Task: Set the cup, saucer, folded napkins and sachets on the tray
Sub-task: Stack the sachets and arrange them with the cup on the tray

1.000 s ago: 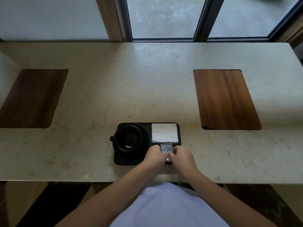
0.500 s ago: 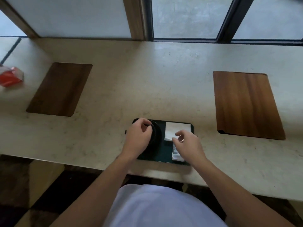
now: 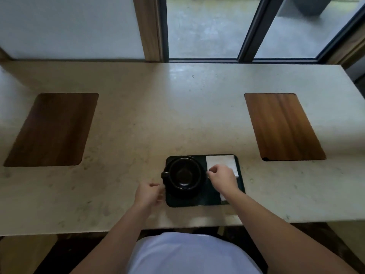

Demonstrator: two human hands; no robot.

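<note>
Black tray (image 3: 205, 202) at tabletop (image 3: 177, 119) near edge, cup (image 3: 184, 174) on saucer (image 3: 197, 191) at its left, napkins (image 3: 220, 162) far right, right hand (image 3: 222, 177) pinching napkin edge, left hand (image 3: 149, 194) loosely curled beside tray, holding nothing

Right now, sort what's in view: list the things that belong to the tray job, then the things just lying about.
Belongs to the job:
tray
cup
saucer, under the cup
folded napkins
sachets, mostly hidden by the right arm
left hand
right hand

Just lying about:
left wooden board
right wooden board
</note>
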